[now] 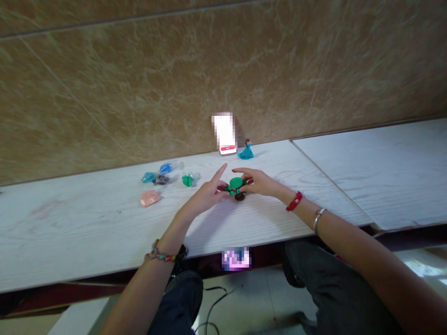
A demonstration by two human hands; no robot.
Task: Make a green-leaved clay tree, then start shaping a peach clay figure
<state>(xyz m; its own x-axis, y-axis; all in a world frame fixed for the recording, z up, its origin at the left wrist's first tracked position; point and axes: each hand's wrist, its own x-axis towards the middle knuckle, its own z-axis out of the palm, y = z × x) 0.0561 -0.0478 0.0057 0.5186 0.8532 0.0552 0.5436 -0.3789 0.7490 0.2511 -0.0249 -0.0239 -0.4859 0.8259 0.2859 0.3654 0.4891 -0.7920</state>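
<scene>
A small clay tree (236,183), with rounded green foliage and a dark brown foot, is between my hands just above or on the white tabletop; I cannot tell whether its foot touches. My left hand (206,194) grips the tree's left side with thumb and fingers, its index finger pointing up and away. From the right, my right hand (259,182) pinches the green edge between thumb and fingers. The fingertips behind the foliage are partly hidden. Beyond my hands stands a small figurine (246,150) in a blue-green dress.
A phone (225,135) with a blurred-out screen leans on the brown tiled wall. Left of my hands lie bags of clay: green (187,180), blue (165,168), teal (149,177), dark (162,179) and peach (150,198). The white table's (87,232) front edge runs near my knees.
</scene>
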